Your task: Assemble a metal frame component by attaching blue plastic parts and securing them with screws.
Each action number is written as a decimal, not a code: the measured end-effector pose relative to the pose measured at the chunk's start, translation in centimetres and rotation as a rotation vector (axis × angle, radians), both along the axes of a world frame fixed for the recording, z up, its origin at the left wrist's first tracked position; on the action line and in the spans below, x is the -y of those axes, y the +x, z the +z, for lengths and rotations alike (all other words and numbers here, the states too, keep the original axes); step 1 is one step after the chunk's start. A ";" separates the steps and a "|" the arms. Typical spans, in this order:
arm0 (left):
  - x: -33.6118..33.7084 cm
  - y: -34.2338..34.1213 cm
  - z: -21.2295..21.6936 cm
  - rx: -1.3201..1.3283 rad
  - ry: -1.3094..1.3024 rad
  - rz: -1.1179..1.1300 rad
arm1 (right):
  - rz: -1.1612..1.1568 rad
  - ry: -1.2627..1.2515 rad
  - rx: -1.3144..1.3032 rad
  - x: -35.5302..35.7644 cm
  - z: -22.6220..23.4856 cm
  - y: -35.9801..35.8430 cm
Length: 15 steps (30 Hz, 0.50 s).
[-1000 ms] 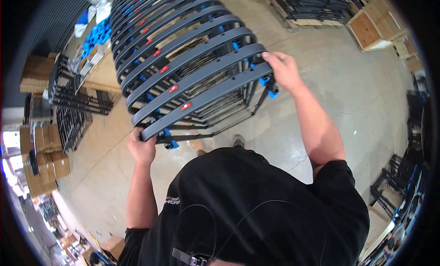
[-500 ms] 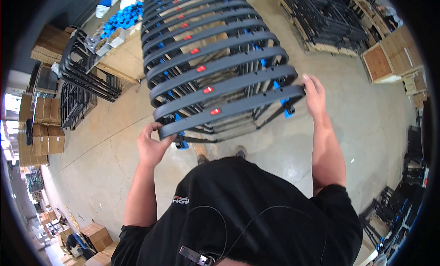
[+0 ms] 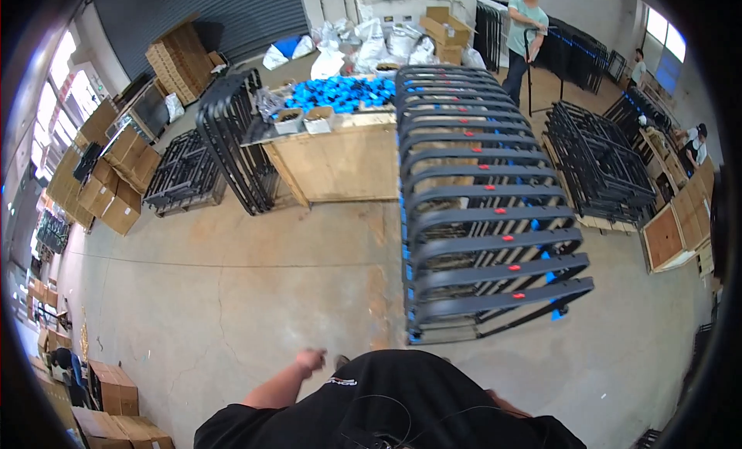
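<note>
A long row of dark grey metal frames (image 3: 495, 217) with rounded corners stands ahead and to the right, one behind another. Each top bar carries a small red label, and blue pieces show low on the legs. My left hand (image 3: 311, 361) hangs low in front of my body, apart from the frames, its fingers curled in with nothing visible in them. Of my right arm only a bit of forearm (image 3: 506, 405) shows beside my black shirt; the hand itself is hidden.
A wooden crate (image 3: 340, 167) piled with blue parts (image 3: 344, 92) adjoins the row's left side. More black frames stand at its left (image 3: 232, 140) and lie stacked on a right-hand pallet (image 3: 599, 163). A person (image 3: 527, 32) stands behind the row. Cardboard boxes (image 3: 116, 194) line the left.
Both hands have let go of the nearest frame's top bar and dropped back to my body. The view has tilted up, and the row now sits further right and farther off.
</note>
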<state>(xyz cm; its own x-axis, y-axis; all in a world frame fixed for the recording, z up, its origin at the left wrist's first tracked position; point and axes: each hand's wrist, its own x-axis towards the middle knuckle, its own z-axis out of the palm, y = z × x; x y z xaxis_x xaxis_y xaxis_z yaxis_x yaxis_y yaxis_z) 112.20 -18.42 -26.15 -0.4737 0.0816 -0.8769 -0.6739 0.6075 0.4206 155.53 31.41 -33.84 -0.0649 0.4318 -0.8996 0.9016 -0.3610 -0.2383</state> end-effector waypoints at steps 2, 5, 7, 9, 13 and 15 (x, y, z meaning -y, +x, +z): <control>7.6 -0.3 -4.4 -0.414 -0.275 -1.241 | 0.098 0.022 -0.060 5.6 1.1 -8.1; 21.9 -4.1 -7.2 -0.354 -0.274 -1.103 | 0.217 0.063 -0.102 12.1 4.1 -14.9; 21.3 -7.5 -9.2 -0.299 -0.274 -0.963 | 0.298 0.100 -0.138 16.1 5.4 -20.1; 19.4 -9.6 -10.6 -0.234 -0.293 -0.820 | 0.382 0.116 -0.178 19.9 6.2 -25.2; 20.6 -17.1 -4.8 -0.289 -0.245 -0.777 | 0.529 0.163 -0.239 24.7 5.7 -32.1; 20.9 -20.9 -4.3 -0.237 -0.037 -0.317 | 0.616 0.188 -0.274 24.6 5.6 -35.7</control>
